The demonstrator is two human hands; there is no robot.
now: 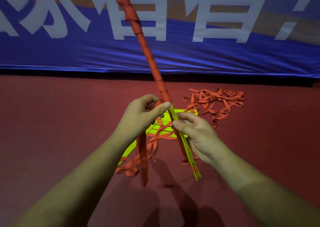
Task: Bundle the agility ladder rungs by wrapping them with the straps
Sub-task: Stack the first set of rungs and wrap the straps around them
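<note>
I hold a stack of yellow ladder rungs slanting up and away from me. Its upper length is wound in orange strap, and the bare yellow ends point down toward me. My left hand pinches the strap at the lower edge of the wrapped part, thumb on top. A loose orange strap tail hangs from that hand. My right hand grips the bare yellow rungs just below the wrap. More yellow rungs lie flat on the floor under my hands.
A tangled heap of loose orange strap lies on the red floor to the right, with more loops below my left hand. A blue banner with large white characters hangs along the back.
</note>
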